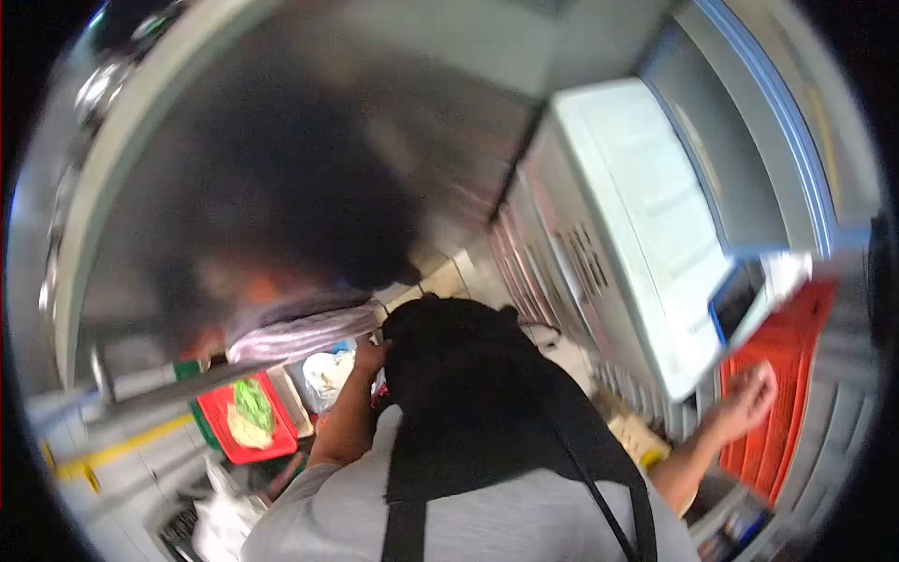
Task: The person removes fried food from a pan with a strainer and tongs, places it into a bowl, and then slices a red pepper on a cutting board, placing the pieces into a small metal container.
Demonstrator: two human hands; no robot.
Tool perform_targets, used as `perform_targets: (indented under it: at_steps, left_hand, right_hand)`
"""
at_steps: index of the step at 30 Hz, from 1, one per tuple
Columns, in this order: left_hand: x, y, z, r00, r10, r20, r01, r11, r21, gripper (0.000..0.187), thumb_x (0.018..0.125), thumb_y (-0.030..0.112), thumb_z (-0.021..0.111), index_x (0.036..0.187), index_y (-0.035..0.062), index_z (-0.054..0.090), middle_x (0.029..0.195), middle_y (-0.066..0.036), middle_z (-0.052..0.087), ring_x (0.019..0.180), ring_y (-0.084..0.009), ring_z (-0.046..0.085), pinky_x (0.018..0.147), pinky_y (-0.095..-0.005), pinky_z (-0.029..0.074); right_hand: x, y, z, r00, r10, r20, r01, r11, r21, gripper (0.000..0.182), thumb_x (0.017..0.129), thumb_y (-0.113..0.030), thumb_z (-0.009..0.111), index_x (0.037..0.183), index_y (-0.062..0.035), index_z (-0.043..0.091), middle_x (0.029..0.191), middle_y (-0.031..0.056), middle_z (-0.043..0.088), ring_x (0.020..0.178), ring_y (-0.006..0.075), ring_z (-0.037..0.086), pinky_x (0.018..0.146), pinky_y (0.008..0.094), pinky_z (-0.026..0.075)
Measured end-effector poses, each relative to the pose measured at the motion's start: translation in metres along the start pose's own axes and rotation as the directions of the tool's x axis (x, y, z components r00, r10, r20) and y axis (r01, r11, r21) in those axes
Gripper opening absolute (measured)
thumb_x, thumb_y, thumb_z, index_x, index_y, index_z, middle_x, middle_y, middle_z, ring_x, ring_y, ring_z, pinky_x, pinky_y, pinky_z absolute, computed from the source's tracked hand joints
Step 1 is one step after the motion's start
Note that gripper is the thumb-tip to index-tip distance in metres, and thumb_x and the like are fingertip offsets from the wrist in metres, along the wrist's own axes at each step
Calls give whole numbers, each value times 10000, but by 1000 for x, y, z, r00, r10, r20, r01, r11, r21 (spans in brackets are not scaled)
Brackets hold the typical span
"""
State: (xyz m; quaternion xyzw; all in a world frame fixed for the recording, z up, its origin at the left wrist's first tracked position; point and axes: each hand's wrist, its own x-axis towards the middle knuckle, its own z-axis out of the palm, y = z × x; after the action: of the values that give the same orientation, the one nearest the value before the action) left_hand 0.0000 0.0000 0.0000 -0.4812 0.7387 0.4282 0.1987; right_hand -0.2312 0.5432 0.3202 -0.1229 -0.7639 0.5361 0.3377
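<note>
My left hand is low by the edge of my black apron, its fingers dark and blurred. Just left of it in the head view lies a clear plastic bag with white contents, and a folded pinkish cloth is close above that. My right hand is raised out to the side, fingers curled together, with nothing visible in them. Behind it in this view stands a red ribbed plastic panel or crate.
A red tray holding green leaves and pale food sits at left, with a white plastic bag below it. A pale cabinet rises to the right. A large dark surface, smeared by motion, fills the upper left.
</note>
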Motion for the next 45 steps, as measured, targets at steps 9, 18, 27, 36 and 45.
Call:
perform_targets:
  at_steps: [9,18,27,36,45]
  left_hand:
    - [-104,17,2,992,-65,105,95,945,-313,719,815,438,755,1303,-44,540,1118,-204,689,1038,-352,660,884,-391,511]
    - [-152,32,-29,841,11,-540,-388,707,-591,807,837,403,779,1409,-19,395,1377,-215,465,1158,-256,560,998,-377,454]
    - [-136,53,-116,653,249,-715,-535,820,-203,923,707,224,820,1443,-15,316,1382,-271,455,1310,-421,437,1117,-456,345]
    - [-111,52,-151,688,344,-639,-538,833,-131,779,771,189,758,1400,-10,345,1376,-249,456,1296,-425,435,1097,-468,357]
    - [-77,62,-198,695,408,-591,-567,817,-103,749,769,225,769,1372,14,379,1351,-239,475,1255,-430,474,1060,-470,395]
  right_hand:
    - [-31,-83,124,599,-260,758,-71,925,374,88,983,-76,540,1018,3,559,762,69,521,648,124,487,555,232,426]
    - [-131,-71,215,-248,203,947,161,973,-166,232,948,-97,635,1155,8,623,938,41,646,854,118,592,811,265,479]
    - [-177,-116,288,-264,63,962,165,986,-19,263,921,-95,672,1154,14,619,941,35,646,872,118,585,816,265,478]
    - [-208,-176,318,-305,88,948,421,906,51,344,899,-109,642,1215,15,592,1193,199,631,1122,342,588,998,402,427]
    - [-200,-114,356,-332,-53,942,443,873,205,312,939,-142,666,1176,58,630,1075,79,681,997,142,608,919,275,458]
